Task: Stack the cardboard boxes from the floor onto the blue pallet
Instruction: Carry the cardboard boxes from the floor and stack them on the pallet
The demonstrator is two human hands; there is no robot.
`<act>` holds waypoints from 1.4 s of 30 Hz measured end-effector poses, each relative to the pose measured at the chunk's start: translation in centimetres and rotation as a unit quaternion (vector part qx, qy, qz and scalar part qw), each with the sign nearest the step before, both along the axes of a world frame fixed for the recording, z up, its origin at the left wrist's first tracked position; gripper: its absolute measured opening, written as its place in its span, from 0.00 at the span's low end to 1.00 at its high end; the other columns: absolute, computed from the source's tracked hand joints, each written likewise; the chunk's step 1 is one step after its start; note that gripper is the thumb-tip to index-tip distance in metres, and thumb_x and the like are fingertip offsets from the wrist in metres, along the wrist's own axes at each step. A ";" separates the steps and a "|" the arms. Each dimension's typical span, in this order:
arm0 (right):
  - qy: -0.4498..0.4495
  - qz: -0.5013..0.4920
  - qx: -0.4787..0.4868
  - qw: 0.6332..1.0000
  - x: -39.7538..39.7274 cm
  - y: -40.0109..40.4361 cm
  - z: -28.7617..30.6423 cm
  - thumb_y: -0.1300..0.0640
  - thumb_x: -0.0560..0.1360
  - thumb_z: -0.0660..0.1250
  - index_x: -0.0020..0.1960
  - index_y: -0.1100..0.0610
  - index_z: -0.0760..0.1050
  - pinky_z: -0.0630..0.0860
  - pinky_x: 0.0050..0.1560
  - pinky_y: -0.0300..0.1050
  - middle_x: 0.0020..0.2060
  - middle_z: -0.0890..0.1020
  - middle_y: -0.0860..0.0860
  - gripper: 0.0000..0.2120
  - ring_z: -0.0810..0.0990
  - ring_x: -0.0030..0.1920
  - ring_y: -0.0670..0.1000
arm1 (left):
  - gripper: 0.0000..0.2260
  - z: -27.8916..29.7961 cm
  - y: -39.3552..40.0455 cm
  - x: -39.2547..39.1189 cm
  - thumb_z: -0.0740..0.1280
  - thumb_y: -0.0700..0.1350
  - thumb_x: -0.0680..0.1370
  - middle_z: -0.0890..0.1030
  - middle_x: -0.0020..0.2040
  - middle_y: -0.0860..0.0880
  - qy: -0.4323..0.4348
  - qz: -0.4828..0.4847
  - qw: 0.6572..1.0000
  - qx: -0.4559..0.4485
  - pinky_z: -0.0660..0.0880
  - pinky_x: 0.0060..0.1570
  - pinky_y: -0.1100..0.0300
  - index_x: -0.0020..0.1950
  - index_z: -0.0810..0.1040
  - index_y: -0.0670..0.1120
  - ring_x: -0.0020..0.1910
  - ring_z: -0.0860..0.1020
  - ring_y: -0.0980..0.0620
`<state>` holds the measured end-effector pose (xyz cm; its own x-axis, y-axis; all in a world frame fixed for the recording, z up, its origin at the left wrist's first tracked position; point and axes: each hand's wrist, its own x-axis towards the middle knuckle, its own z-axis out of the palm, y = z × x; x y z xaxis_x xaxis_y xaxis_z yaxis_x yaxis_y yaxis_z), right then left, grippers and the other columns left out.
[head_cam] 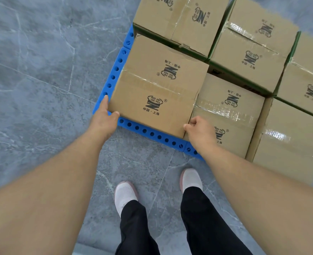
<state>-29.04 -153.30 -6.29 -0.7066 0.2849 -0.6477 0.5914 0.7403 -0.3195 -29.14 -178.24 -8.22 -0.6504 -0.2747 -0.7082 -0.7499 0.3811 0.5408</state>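
Grey marbled floor tiles fill the head view, and the blue pallet lies on them just ahead of your feet, its near edge pierced by a row of round holes.

You have a cardboard box at the pallet's near left corner. Its taped top faces up, with a dark logo printed on each flap. Your left hand is at the box's near left corner: the fingers lie straight along the left side face and the thumb presses the near face, so the hand is spread flat rather than wrapped round anything. Your right hand is at the box's near right corner, its fingers curled in at the edge where this box meets its neighbour; you cannot tell whether they actually grip the cardboard or only rest against it.

Right of that box on the pallet sits a second box, touching it, and a third box stands further right again. Behind them, toward the pallet's far side, taller boxes with green edges rise higher than the front row.

Your two pale shoes and black trouser legs stand on the floor near the pallet's front edge.
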 end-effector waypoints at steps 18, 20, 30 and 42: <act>0.130 0.275 0.007 0.953 -2.9 -1.3 25.7 0.48 0.78 0.59 0.63 0.56 0.70 0.72 0.58 0.53 0.56 0.77 0.52 0.18 0.75 0.57 0.53 | 0.28 27.0 9.1 3.7 0.57 0.53 0.80 0.57 0.76 0.48 0.081 0.091 0.986 -0.118 0.56 0.70 0.53 0.77 0.50 0.50 0.74 0.56 0.49; 0.134 0.301 -0.001 0.944 -2.6 -1.4 28.4 0.48 0.77 0.59 0.63 0.56 0.70 0.71 0.58 0.52 0.57 0.77 0.52 0.18 0.74 0.57 0.53 | 0.28 29.8 9.3 4.7 0.57 0.53 0.80 0.56 0.76 0.48 0.088 0.121 0.980 -0.134 0.53 0.71 0.54 0.77 0.49 0.49 0.75 0.55 0.49; 0.179 0.434 -0.023 0.883 2.3 -1.5 38.8 0.46 0.78 0.58 0.62 0.56 0.71 0.70 0.57 0.50 0.57 0.76 0.53 0.18 0.73 0.58 0.54 | 0.29 40.1 12.2 12.6 0.59 0.51 0.79 0.59 0.75 0.44 0.119 0.277 0.934 -0.193 0.54 0.71 0.55 0.76 0.52 0.46 0.74 0.58 0.47; 0.244 0.598 -0.096 0.757 14.1 3.5 46.1 0.47 0.78 0.58 0.65 0.55 0.70 0.69 0.54 0.49 0.61 0.74 0.54 0.19 0.74 0.58 0.57 | 0.28 48.0 23.8 29.9 0.58 0.52 0.80 0.59 0.75 0.43 0.101 0.425 0.850 -0.295 0.57 0.69 0.53 0.76 0.53 0.46 0.73 0.59 0.46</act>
<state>-14.91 -149.75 39.86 -0.5535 -0.8142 -0.1751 -0.6886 0.5657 -0.4537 0.75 -154.47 39.73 -0.1317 -0.9743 -0.1825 -0.8047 -0.0024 0.5936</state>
